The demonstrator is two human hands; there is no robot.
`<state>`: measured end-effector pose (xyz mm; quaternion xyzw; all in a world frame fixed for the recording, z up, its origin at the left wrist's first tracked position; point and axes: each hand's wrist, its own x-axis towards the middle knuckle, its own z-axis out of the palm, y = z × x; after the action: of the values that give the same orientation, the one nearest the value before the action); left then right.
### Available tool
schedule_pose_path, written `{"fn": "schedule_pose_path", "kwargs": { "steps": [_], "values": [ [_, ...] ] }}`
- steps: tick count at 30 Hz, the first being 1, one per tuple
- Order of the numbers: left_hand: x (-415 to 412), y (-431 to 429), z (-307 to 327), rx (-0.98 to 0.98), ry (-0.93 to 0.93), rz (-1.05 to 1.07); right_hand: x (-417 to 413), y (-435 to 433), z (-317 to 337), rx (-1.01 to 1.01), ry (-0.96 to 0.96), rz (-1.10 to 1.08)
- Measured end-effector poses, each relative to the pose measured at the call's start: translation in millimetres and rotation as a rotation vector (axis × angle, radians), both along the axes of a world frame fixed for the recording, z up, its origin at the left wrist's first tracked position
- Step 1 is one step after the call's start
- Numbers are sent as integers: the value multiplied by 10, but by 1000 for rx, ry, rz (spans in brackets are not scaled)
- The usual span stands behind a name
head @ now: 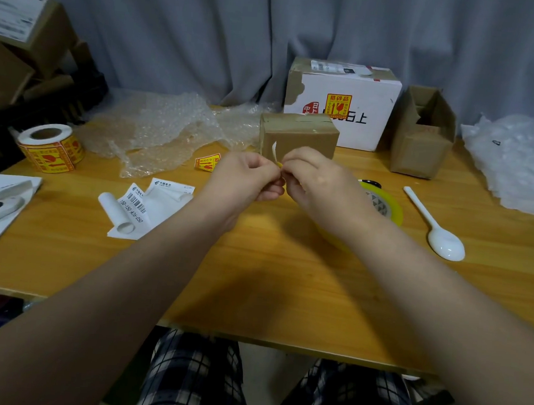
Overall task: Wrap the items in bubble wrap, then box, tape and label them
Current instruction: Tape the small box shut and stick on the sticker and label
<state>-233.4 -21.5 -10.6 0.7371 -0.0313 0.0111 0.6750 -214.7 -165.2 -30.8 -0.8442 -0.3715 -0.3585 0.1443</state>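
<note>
My left hand [248, 177] and my right hand [312, 180] meet above the middle of the table, and both pinch a small sticker [275, 156] with a white backing strip curling up between them. Just behind them stands a small brown taped box [299, 134]. A roll of yellow and red fragile stickers [51, 148] sits at the left. One loose fragile sticker [207, 162] lies beside my left hand. A yellow tape roll [383, 205] lies partly hidden under my right wrist.
Crumpled bubble wrap [166, 127] lies at the back left, shipping labels [150, 206] at the front left. A white printed box [343, 103] and an open brown carton [422, 134] stand at the back. A white spoon [436, 228] and clear bags [521, 164] lie at the right.
</note>
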Motion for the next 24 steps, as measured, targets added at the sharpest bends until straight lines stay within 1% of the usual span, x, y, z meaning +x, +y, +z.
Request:
{"fn": "schedule_pose_path", "kwargs": {
  "steps": [6,12,16,19,21,23,24],
  "values": [
    [13,27,-49,-40,-61,-34,-15,-27,10,242,146,36],
    [-1,13,-99,-109,-10,-105,-64,-43,-39,205,142,11],
    [17,27,-186,-95,-10,-136,-77,-67,-105,219,173,19],
    [27,48,-232,-45,-8,-134,-108,-75,-142,220,201,39],
    [20,58,-237,18,-18,-157,-148,-72,-129,356,283,52],
    [3,77,-227,157,-49,-200,-177,-60,-79,484,366,-39],
    [-9,87,-213,241,-64,-228,-173,-59,-47,494,414,-117]
  ]
}}
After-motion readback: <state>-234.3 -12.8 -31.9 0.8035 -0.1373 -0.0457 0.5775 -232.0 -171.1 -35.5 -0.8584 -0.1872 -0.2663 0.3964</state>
